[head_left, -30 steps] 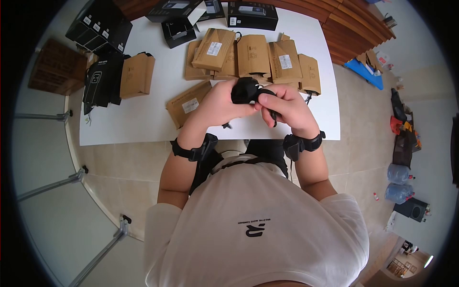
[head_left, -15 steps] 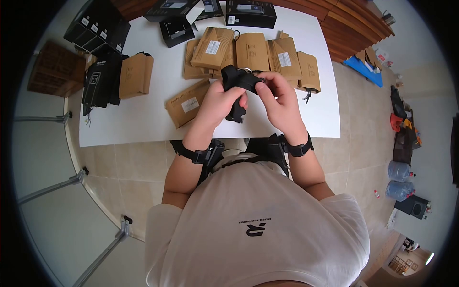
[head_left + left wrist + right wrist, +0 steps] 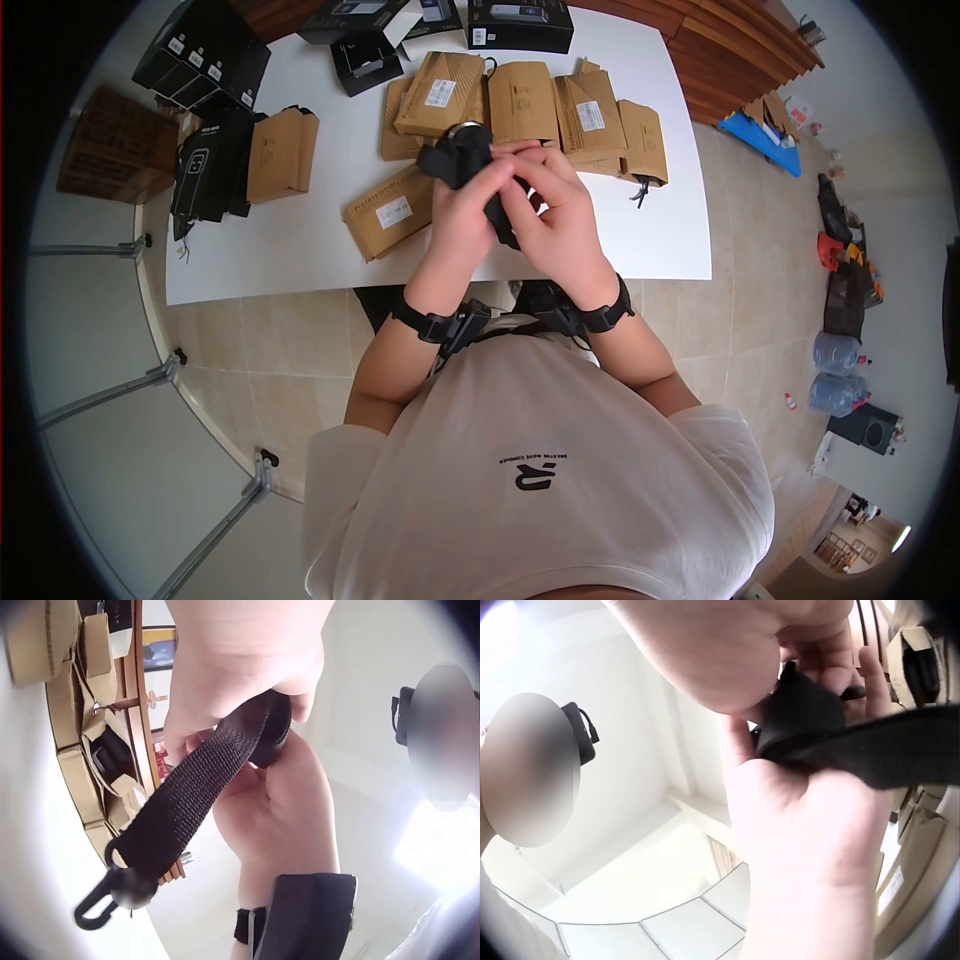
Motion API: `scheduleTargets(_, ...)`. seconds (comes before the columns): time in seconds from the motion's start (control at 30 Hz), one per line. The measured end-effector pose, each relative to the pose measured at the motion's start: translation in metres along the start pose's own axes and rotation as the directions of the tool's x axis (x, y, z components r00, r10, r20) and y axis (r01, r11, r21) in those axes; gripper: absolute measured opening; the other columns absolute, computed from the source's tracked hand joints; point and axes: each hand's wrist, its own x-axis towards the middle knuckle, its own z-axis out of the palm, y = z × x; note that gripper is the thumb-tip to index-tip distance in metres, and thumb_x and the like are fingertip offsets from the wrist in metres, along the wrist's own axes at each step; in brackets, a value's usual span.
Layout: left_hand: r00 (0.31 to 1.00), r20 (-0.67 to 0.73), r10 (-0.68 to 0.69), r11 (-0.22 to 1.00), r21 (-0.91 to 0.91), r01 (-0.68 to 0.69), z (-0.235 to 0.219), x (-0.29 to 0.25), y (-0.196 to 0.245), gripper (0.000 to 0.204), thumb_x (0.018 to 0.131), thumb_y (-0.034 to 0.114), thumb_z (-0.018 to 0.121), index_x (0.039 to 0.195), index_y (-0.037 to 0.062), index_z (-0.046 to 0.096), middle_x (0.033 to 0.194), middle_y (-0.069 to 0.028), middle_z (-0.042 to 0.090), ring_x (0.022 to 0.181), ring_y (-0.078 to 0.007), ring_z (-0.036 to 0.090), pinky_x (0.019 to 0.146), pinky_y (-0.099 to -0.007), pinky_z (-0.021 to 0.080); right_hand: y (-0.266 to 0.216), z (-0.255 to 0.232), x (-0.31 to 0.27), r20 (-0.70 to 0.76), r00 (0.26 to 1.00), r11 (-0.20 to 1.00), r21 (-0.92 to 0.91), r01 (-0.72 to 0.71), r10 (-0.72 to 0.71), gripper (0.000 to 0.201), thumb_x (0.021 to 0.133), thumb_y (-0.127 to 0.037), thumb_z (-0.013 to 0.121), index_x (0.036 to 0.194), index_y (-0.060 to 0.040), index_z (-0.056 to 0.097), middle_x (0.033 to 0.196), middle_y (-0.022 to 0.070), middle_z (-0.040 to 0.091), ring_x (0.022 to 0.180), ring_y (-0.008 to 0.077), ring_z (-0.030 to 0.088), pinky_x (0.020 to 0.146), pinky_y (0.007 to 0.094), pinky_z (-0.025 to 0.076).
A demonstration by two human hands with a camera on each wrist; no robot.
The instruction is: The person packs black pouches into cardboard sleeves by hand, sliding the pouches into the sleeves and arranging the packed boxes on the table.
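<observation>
A black woven strap [image 3: 195,780] with a plastic snap hook [image 3: 94,904] at its end hangs from the hands in the left wrist view. In the head view the bundled black strap [image 3: 462,160] is held over the table's front part. My left hand [image 3: 464,222] grips the bundle from the left. My right hand [image 3: 555,215] pinches it from the right, fingertips meeting the left hand's. A metal ring [image 3: 464,127] shows at the top of the bundle. The right wrist view shows the strap [image 3: 810,720] across the left palm; fingers hide part of it.
Several brown cardboard boxes [image 3: 522,100] lie behind the hands; one box [image 3: 390,212] lies just left of them. Black boxes [image 3: 520,26] stand at the back of the white table [image 3: 640,245], with more black boxes [image 3: 205,60] and a brown box [image 3: 283,155] at the left.
Both hands have moved left with the black bundle. The right hand has turned inward, closer to the left hand, and the strap's folds have shifted.
</observation>
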Motion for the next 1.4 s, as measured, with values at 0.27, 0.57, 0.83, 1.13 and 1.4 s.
scheduleTargets(0.27,0.996,-0.093,-0.010,0.978,-0.209,-0.009,0.001,0.015,0.039,0.007,0.096,0.018,0.057,0.096,0.0125,0.053,0.075,0.0004,0.050,0.069,-0.0152,0.050,0.073,-0.0365,0.046,0.018,-0.003,-0.017,0.147,0.989,1.000,-0.029,0.011,-0.006,0.047,0.079,-0.020,0.076,0.120,-0.0022,0.059,0.113,0.0154,0.061,0.105,0.0295,0.059,0.088,0.0337,0.047)
scheduleTargets(0.57,0.993,0.102,-0.055,0.995,-0.073,0.063,-0.024,0.011,0.064,0.009,0.099,0.014,0.053,0.107,0.0117,0.053,0.069,0.0017,0.047,0.057,-0.0152,0.048,0.054,-0.0302,0.041,0.012,-0.023,-0.034,0.451,0.844,0.898,0.177,-0.403,0.290,0.017,0.095,-0.016,0.061,0.093,0.0007,0.067,0.071,0.0028,0.060,0.067,0.0070,0.053,0.060,0.0237,0.044)
scheduleTargets(0.83,0.986,0.070,-0.153,0.969,0.205,0.135,-0.017,-0.001,0.043,0.017,0.091,0.006,0.061,0.102,0.0036,0.048,0.066,-0.0059,0.052,0.051,-0.0194,0.056,0.053,-0.0358,0.050,0.002,-0.035,-0.010,0.296,0.939,0.973,0.093,-0.213,0.177,0.016,0.094,-0.010,0.057,0.085,-0.0002,0.065,0.073,0.0027,0.063,0.067,0.0107,0.056,0.062,0.0247,0.045)
scheduleTargets(1.13,0.993,0.030,-0.116,0.976,-0.184,0.120,-0.022,0.007,0.048,0.013,0.094,0.016,0.060,0.104,0.0135,0.051,0.070,-0.0025,0.050,0.060,-0.0198,0.055,0.058,-0.0396,0.049,0.012,0.011,-0.037,0.479,0.862,0.971,0.069,-0.227,0.168,0.041,0.087,-0.021,0.072,0.120,-0.0014,0.057,0.109,0.0093,0.063,0.103,0.0174,0.059,0.089,0.0324,0.047)
scheduleTargets(1.4,0.992,-0.128,-0.012,0.999,0.050,0.019,-0.034,0.010,0.054,0.014,0.092,0.008,0.060,0.102,0.0072,0.050,0.068,-0.0041,0.053,0.056,-0.0190,0.056,0.055,-0.0361,0.049,0.010,-0.008,-0.036,0.621,0.692,0.836,0.106,-0.538,0.367,0.015,0.096,-0.012,0.060,0.085,-0.0015,0.061,0.067,-0.0019,0.059,0.063,0.0050,0.051,0.060,0.0227,0.042)
